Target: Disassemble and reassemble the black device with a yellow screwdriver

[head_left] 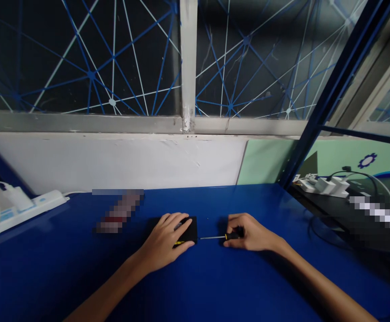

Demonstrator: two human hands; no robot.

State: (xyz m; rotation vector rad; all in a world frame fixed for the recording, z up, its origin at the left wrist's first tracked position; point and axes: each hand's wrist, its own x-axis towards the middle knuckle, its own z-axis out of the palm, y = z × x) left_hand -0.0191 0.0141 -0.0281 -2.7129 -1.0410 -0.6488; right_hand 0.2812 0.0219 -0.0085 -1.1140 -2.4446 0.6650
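A small black box [190, 229] with a yellow mark on its side lies on the blue table [195, 281]. My left hand [166, 239] rests on top of it, fingers curled over and gripping it. My right hand [250, 232] is closed round the black-and-yellow handle of a thin screwdriver [216, 237]. The metal shaft points left and its tip meets the right side of the box.
A white power strip [20, 208] with a plugged-in charger lies at the far left edge. A blurred flat object [119, 211] sits left of the box. White chargers and cables [325, 184] rest on a dark shelf at right, behind a blue post [329, 96].
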